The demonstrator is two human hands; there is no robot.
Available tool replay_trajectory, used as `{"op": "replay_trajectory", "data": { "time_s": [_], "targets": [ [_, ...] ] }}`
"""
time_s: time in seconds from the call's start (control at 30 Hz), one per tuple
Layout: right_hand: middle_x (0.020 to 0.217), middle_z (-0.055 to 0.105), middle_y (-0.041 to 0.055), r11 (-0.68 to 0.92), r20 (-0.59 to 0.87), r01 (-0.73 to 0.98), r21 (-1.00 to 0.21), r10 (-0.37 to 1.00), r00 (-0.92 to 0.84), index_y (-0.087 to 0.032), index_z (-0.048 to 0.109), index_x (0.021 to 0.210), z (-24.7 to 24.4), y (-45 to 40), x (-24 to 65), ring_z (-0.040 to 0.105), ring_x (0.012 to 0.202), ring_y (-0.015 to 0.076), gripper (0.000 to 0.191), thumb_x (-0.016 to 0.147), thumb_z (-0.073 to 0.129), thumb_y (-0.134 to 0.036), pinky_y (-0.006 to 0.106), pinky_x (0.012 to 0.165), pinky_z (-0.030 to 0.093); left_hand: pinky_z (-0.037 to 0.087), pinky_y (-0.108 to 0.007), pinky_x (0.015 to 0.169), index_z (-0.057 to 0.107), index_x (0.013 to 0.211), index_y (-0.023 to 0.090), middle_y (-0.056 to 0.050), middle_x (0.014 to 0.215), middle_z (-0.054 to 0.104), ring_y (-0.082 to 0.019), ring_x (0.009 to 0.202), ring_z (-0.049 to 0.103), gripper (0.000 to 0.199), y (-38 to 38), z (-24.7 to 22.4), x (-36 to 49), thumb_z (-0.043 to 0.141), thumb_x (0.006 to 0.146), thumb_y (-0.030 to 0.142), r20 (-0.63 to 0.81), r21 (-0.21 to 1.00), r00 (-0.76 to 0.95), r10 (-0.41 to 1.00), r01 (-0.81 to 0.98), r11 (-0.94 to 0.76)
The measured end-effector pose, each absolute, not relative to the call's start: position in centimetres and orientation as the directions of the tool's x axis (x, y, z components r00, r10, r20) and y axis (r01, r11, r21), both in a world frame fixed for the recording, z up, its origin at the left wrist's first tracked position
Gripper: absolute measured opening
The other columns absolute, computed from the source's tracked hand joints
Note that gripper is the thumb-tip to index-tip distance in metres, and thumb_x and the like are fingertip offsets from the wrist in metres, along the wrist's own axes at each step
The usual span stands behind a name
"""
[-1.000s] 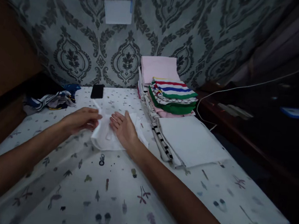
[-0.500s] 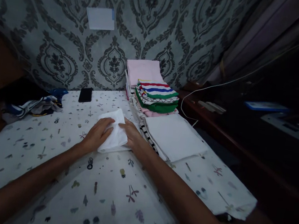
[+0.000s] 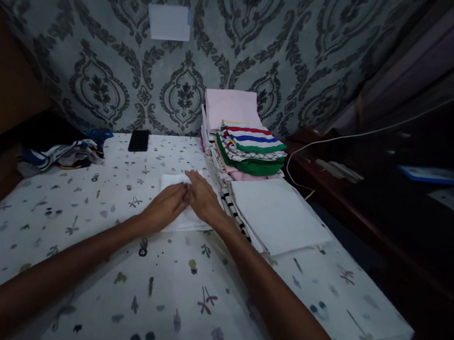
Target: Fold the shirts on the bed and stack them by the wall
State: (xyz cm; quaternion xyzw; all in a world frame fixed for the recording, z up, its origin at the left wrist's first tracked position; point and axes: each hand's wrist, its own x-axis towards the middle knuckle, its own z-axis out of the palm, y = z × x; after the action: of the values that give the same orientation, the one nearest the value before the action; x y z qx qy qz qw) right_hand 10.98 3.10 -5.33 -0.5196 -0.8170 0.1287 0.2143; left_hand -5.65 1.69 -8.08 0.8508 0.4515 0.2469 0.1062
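Observation:
A small folded white cloth (image 3: 187,221) lies flat on the patterned sheet, partly covered by my hands. My left hand (image 3: 168,202) rests palm down on its left side with the fingers stretched out. From the right, my right hand (image 3: 206,198) presses on the cloth, fingers extended, its tips meeting those of my left hand. Just right of it lies a larger folded white cloth (image 3: 279,215), with black-and-white striped fabric (image 3: 238,215) along its left edge. Behind stands a stack of folded clothes, with a multicoloured striped garment (image 3: 251,137) and a pink cloth (image 3: 232,109) on top.
A black phone (image 3: 138,141) lies near the wall. Crumpled clothes (image 3: 67,155) are heaped at the far left. The patterned sheet (image 3: 104,293) covers the work surface, its edge falling away at the right. A white cable (image 3: 338,137) runs across a dark surface on the right.
My hands have come together over the small white cloth, fingers meeting at its middle. Its raised upper layer now lies flatter. The view has shifted slightly left.

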Motion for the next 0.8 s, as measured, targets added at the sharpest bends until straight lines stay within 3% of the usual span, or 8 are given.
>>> {"op": "replay_trajectory", "data": {
  "time_s": [0.1,0.17,0.27,0.4,0.53,0.67,0.8],
  "targets": [
    [0.161,0.036,0.0138,0.305,0.069,0.872,-0.382,0.951,-0.303,-0.013,0.037,0.153,-6.1,3.6,10.0,0.025,0.152,0.0227,0.054,0.102,0.028,-0.024,0.050,0.122,0.020,0.045,-0.044,0.098,0.060,0.113,0.019,-0.012,0.112,0.065,-0.027,0.109,0.057,0.028,5.2,-7.2,-8.1,0.043,0.096,0.033,0.373,0.508,0.267,0.889,0.743,-0.436],
    [0.163,0.030,0.0138,0.256,0.021,0.899,-0.356,0.964,-0.266,-0.013,0.034,0.155,-6.7,3.8,9.8,0.020,0.153,0.0239,0.054,0.104,0.028,-0.031,0.052,0.122,0.018,0.046,-0.039,0.085,0.063,0.096,0.019,-0.008,0.092,0.064,-0.025,0.094,0.057,0.020,7.9,-7.0,-9.8,0.055,0.087,0.035,0.262,0.604,0.210,0.942,0.725,-0.330],
    [0.164,0.028,0.0148,0.261,0.012,0.907,-0.330,0.962,-0.272,-0.011,0.032,0.156,-7.2,4.1,9.7,0.018,0.154,0.0244,0.057,0.105,0.028,-0.037,0.052,0.122,0.018,0.041,-0.030,0.067,0.059,0.074,0.019,0.000,0.067,0.055,-0.018,0.071,0.052,0.023,10.8,-6.9,-11.2,0.063,0.077,0.041,0.080,0.730,0.292,0.953,0.634,-0.255],
    [0.165,0.026,0.0147,0.271,0.009,0.914,-0.303,0.960,-0.281,-0.012,0.031,0.156,-7.3,4.1,9.7,0.017,0.154,0.0260,0.059,0.105,0.029,-0.041,0.052,0.122,0.018,0.037,-0.026,0.062,0.053,0.070,0.019,0.003,0.065,0.053,-0.013,0.062,0.047,0.027,12.1,-6.5,-11.5,0.066,0.071,0.043,0.044,0.806,0.373,0.927,0.535,-0.254],
    [0.165,0.024,0.0154,0.277,-0.013,0.918,-0.284,0.956,-0.293,-0.014,0.030,0.157,-7.4,4.2,9.6,0.016,0.154,0.0272,0.061,0.105,0.029,-0.045,0.053,0.122,0.017,0.033,-0.024,0.059,0.049,0.075,0.020,0.005,0.063,0.047,-0.011,0.059,0.041,0.027,12.4,-6.3,-11.7,0.063,0.075,0.043,0.017,0.874,0.523,0.852,0.407,-0.267],
    [0.166,0.023,0.0151,0.290,-0.009,0.920,-0.264,0.953,-0.303,-0.016,0.032,0.157,-7.5,4.2,9.6,0.014,0.155,0.0267,0.060,0.105,0.030,-0.046,0.053,0.122,0.016,0.027,-0.025,0.058,0.047,0.077,0.021,0.007,0.058,0.038,-0.012,0.057,0.035,0.024,13.2,-6.8,-12.1,0.055,0.085,0.042,0.075,0.743,0.526,0.847,0.537,-0.400],
    [0.166,0.023,0.0134,0.278,-0.020,0.925,-0.259,0.956,-0.293,-0.018,0.030,0.157,-7.5,4.1,9.5,0.014,0.155,0.0256,0.060,0.105,0.029,-0.047,0.053,0.122,0.017,0.034,-0.030,0.071,0.054,0.086,0.020,0.001,0.071,0.053,-0.018,0.074,0.049,0.019,12.2,-6.7,-12.0,0.045,0.094,0.036,0.178,0.441,0.542,0.821,0.702,-0.559]
  ]
}}
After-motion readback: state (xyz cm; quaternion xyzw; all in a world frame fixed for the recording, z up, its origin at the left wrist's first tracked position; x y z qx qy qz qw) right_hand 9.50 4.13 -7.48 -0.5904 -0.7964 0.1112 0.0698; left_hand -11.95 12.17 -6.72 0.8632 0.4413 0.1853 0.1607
